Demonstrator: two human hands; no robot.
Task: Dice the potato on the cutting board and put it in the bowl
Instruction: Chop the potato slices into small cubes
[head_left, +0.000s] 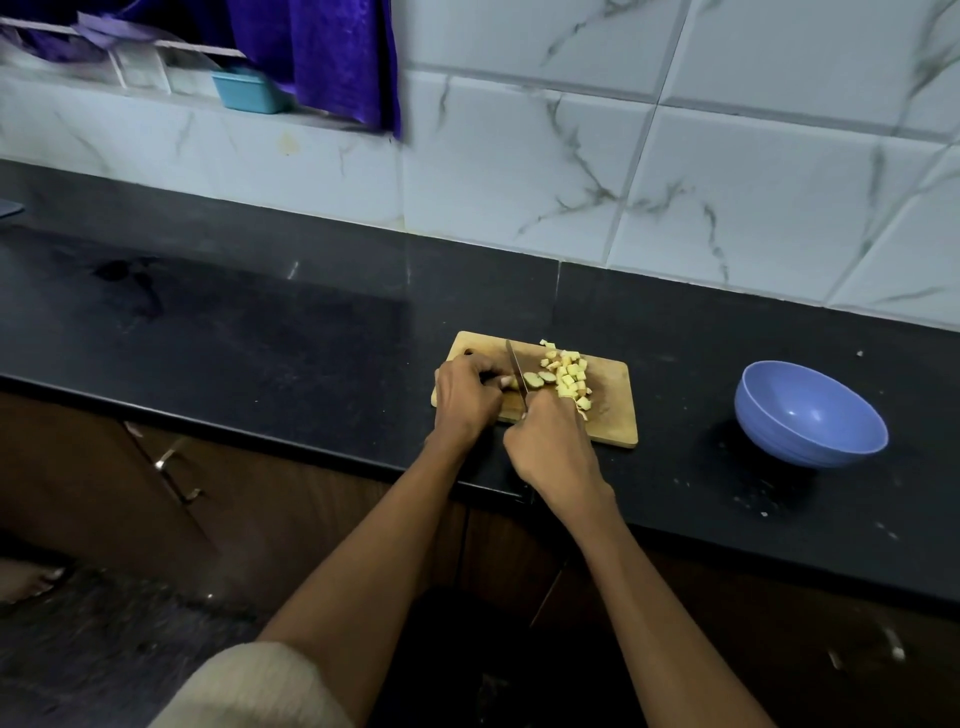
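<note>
left hand fingers curled on potato | right hand apparently grips knife | bowl apart

I see 2 bare forearms, no rings, watch or bracelets visible; the left arm's cream knitted sleeve is pushed up near the elbow.

You get dim, bluish light here; the black counter shows faint glare, the tiled wall bends at the edges, and near corners blur.
</note>
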